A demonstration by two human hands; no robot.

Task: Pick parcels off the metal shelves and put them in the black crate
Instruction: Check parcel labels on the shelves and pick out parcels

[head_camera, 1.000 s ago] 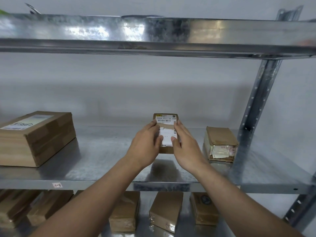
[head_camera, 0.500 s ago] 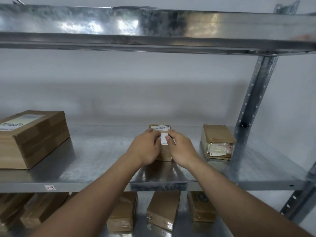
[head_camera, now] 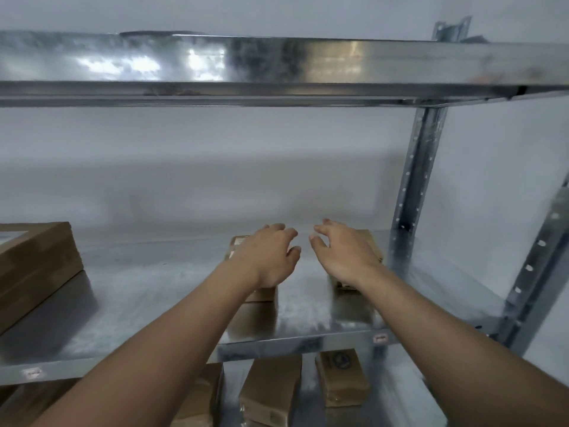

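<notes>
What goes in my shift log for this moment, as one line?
left hand: open, over small parcel | right hand: open, over taped parcel | both parcels on middle shelf | nothing gripped

There is one view only, from a wide-angle camera worn on the person's head, so no second view overlaps it. It faces forward and slightly down, straight into the metal shelving, close enough that both forearms reach in from the near edge. The middle shelf [head_camera: 154, 291] fills the centre, the upper shelf [head_camera: 277, 66] spans the top, and a lower level shows at the bottom. The right upright [head_camera: 418, 186] leans, probably from lens distortion. The picture is somewhat blurred.
</notes>
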